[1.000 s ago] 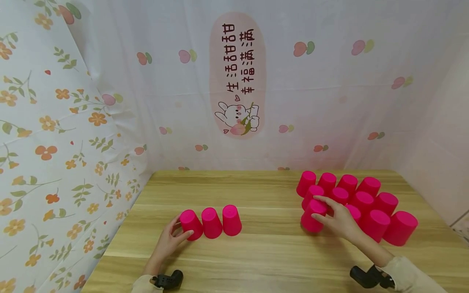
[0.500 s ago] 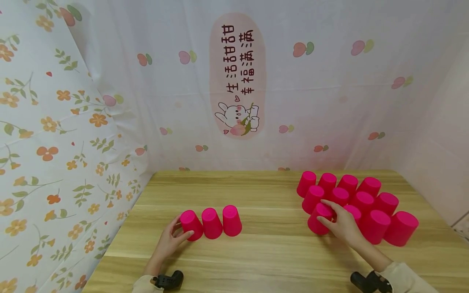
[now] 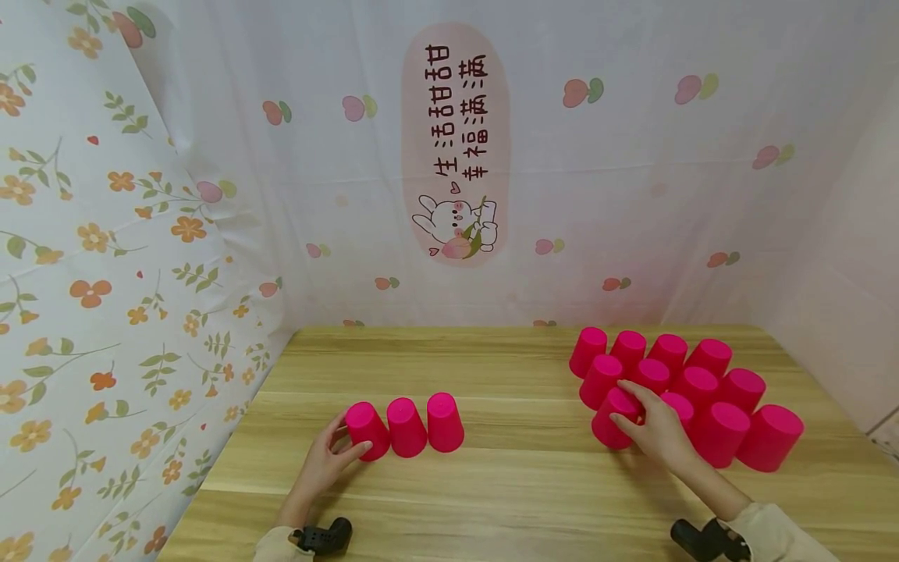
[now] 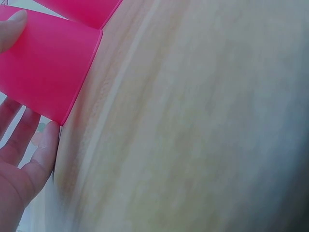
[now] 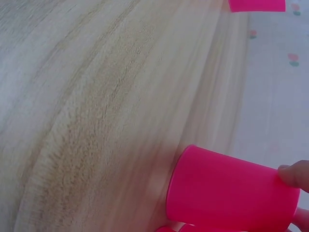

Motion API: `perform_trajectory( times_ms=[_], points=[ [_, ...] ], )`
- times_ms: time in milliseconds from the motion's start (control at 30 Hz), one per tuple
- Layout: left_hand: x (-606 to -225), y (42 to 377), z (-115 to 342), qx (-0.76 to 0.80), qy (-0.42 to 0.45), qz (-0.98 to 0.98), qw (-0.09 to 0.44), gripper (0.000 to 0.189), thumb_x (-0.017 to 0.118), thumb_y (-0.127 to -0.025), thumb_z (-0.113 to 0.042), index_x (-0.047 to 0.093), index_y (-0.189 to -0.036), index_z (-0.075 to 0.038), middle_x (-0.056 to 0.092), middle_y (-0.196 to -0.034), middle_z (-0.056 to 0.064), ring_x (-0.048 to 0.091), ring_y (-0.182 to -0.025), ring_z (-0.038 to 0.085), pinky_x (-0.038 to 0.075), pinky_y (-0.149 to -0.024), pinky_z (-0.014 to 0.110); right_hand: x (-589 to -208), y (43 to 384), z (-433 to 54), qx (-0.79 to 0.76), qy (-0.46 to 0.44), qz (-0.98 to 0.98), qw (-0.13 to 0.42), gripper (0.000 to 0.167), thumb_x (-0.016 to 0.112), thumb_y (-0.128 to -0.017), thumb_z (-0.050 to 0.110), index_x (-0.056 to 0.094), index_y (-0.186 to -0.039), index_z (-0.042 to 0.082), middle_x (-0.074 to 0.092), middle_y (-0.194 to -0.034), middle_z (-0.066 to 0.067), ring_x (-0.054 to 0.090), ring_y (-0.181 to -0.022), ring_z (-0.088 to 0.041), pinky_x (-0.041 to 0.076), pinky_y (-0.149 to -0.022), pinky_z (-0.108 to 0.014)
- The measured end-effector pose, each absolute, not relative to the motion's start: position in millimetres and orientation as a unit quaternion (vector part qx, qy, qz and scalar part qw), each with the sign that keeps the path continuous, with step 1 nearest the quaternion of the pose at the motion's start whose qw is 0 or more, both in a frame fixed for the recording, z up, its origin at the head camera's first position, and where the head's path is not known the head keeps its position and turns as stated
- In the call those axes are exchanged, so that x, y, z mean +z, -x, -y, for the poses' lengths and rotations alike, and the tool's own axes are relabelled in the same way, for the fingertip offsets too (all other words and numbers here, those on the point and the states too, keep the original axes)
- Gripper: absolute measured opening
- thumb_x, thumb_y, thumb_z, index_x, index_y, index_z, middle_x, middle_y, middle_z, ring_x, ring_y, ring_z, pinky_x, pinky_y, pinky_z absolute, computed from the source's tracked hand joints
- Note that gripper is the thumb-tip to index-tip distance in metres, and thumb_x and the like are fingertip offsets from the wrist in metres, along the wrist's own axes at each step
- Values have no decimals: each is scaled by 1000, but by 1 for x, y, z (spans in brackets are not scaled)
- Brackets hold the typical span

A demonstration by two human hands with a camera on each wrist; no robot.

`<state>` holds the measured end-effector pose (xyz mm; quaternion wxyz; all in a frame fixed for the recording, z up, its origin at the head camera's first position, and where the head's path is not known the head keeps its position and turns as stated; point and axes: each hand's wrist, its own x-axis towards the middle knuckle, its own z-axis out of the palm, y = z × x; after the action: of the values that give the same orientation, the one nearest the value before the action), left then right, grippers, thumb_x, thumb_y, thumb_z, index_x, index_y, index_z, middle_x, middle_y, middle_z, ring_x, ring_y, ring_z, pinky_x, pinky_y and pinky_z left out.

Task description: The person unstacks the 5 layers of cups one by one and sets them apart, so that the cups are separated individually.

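Note:
At the left of the head view, three pink cups stand upside down in a short row. My left hand (image 3: 328,462) grips the leftmost cup (image 3: 368,433), thumb on its near side; the left wrist view shows that cup (image 4: 46,65) with its rim at the table. Beside it stand the middle cup (image 3: 406,429) and the right cup (image 3: 445,425). On the right, my right hand (image 3: 662,431) holds another upside-down pink cup (image 3: 609,421) by its upper part. In the right wrist view the thumb (image 5: 295,175) presses near this cup's (image 5: 227,191) base.
Several more upside-down pink cups (image 3: 719,433) stand close together behind and right of the right hand. The wooden table (image 3: 506,499) meets a patterned curtain (image 3: 337,234) at its back edge. Each wrist wears a black device (image 3: 323,537).
My right hand has slid its cup a little to the right, closer to the group, and then stays almost still. The left hand and its row of cups have not moved.

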<state>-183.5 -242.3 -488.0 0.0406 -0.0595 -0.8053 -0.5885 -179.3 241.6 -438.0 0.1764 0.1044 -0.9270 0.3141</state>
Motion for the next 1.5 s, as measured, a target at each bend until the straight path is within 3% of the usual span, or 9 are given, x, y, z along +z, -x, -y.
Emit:
perform_trajectory(
  times_ms=[133,200,267,367,733,933,1133,1367,1500],
  points=[
    [-488,183,243,-590,60,804,40,62,69,-75,-5,40,-130,-2,47,-122,17,46,-107,34,42,-88,41,-434,179,-241,318,-101,927,172,53,72,-70,5,48,-115,-9,54,-99,-23,42,-66,-19,37,-51,-24],
    [-489,183,243,-590,62,804,42,62,69,-75,-4,40,-130,-2,47,-122,17,46,-107,34,42,-88,41,-431,180,-241,320,-104,925,176,54,72,-70,6,48,-116,-10,54,-100,-24,48,-69,-25,45,-55,-29],
    [-489,183,243,-591,64,803,44,62,69,-75,-4,40,-130,-1,47,-122,18,46,-107,34,42,-88,41,-425,180,-240,318,-111,924,181,55,72,-70,6,47,-116,-10,52,-105,-27,52,-80,-34,50,-66,-39],
    [-489,183,243,-591,64,803,46,62,68,-75,-4,39,-130,0,46,-123,18,46,-107,34,42,-87,40,-414,182,-237,326,-120,920,181,57,72,-71,6,45,-119,-10,48,-115,-29,47,-101,-43,43,-79,-50],
    [-490,181,244,-579,69,810,60,63,68,-76,-5,37,-130,3,46,-122,19,48,-103,25,45,-86,35,-374,188,-201,373,-196,884,202,58,71,-69,-3,45,-122,-7,48,-118,-25,47,-105,-40,44,-75,-44],
    [-489,179,244,-589,65,804,50,63,67,-77,-3,36,-131,3,43,-125,20,46,-106,31,43,-88,38,-363,189,-167,401,-256,856,205,58,72,-67,-5,48,-119,-8,53,-114,-22,52,-101,-35,46,-76,-41],
    [-492,180,245,-591,73,802,51,64,68,-76,-5,37,-131,1,45,-124,19,46,-106,32,43,-87,40,-365,192,-128,456,-309,818,164,57,70,-68,-8,47,-120,-8,52,-116,-21,51,-104,-34,45,-80,-40],
    [-494,181,245,-577,141,798,100,59,68,-77,-11,41,-129,-2,50,-117,13,51,-98,21,48,-80,32,-381,195,-85,490,-325,802,107,55,70,-72,-2,47,-122,-4,52,-117,-18,51,-106,-31,45,-83,-38],
    [-492,183,244,-585,104,801,75,63,69,-75,-9,40,-130,0,48,-119,17,49,-102,29,45,-85,38,-396,202,-65,508,-317,797,84,53,70,-73,0,48,-121,-4,53,-116,-19,52,-104,-32,46,-82,-39]
  ],
)
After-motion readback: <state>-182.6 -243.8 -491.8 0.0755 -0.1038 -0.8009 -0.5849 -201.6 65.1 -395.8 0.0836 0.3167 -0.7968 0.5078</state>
